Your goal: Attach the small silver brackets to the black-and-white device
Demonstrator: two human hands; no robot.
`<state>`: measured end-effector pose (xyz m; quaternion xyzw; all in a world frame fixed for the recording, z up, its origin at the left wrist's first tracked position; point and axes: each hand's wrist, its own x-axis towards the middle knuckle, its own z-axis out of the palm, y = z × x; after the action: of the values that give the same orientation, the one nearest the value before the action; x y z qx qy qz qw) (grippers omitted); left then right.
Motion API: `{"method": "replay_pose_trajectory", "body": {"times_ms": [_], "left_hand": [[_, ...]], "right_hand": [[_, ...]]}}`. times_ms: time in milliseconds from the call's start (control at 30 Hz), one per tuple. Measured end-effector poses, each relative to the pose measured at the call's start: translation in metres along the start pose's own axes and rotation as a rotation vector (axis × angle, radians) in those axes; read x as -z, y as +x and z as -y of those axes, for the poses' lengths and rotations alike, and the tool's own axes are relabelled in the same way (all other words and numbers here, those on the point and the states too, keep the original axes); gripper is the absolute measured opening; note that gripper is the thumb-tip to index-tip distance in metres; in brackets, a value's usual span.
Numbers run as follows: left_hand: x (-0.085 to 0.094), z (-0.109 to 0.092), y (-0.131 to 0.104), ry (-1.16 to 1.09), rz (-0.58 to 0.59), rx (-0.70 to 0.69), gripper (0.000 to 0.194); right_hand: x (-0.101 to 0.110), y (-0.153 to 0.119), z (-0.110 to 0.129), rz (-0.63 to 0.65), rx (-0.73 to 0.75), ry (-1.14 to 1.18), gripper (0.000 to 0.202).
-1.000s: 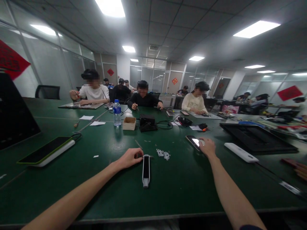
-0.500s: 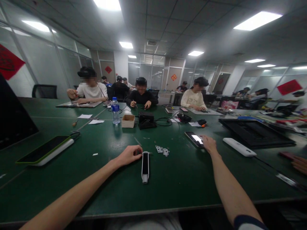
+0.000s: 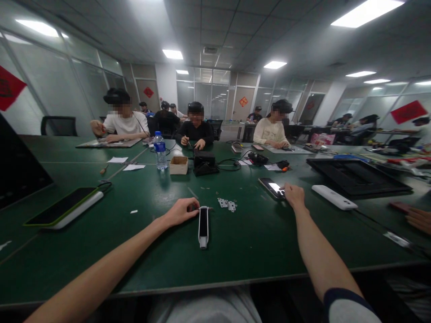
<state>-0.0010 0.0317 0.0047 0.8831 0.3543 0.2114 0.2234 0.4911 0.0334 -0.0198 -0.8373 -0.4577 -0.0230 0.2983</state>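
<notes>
My left hand (image 3: pixel 182 211) lies at the far end of a long white device with a black face (image 3: pixel 203 228). Its fingers are closed in a pinch at the device's upper left corner; what they hold there is too small to make out. A thin piece juts out to the right of that end. Just right of it lie small silvery metal plates (image 3: pixel 227 204). My right hand (image 3: pixel 295 195) reaches over a phone (image 3: pixel 271 188) with a lit screen. One finger stretches onto the glass, and the hand holds nothing.
A water bottle (image 3: pixel 160 152), an open cardboard box (image 3: pixel 178 165) and a black case (image 3: pixel 204 162) stand ahead. A green-edged phone (image 3: pixel 63 205) lies left. At right are a white power bank-like block (image 3: pixel 333 197), a black frame (image 3: pixel 357 177) and another person's hand (image 3: pixel 419 220). People sit opposite.
The view has tilted and shifted slightly, so the table things sit a little higher. My right finger has moved slightly on the phone screen. My left hand keeps its place by the device.
</notes>
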Motion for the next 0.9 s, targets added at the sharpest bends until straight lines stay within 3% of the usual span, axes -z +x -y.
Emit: {"method": "replay_pose_trajectory", "body": {"times_ms": [167, 367, 900], "left_hand": [[0.001, -0.002, -0.001, 0.004, -0.001, -0.008, 0.020], [0.000, -0.002, 0.000, 0.002, -0.003, -0.016, 0.019], [-0.002, -0.002, -0.001, -0.010, -0.026, -0.025, 0.015]], "right_hand": [[0.003, -0.003, 0.003, 0.041, -0.010, -0.033, 0.046], [0.006, -0.007, 0.005, -0.059, -0.045, 0.039, 0.048], [0.005, -0.009, 0.012, 0.010, -0.008, -0.034, 0.046]]}}
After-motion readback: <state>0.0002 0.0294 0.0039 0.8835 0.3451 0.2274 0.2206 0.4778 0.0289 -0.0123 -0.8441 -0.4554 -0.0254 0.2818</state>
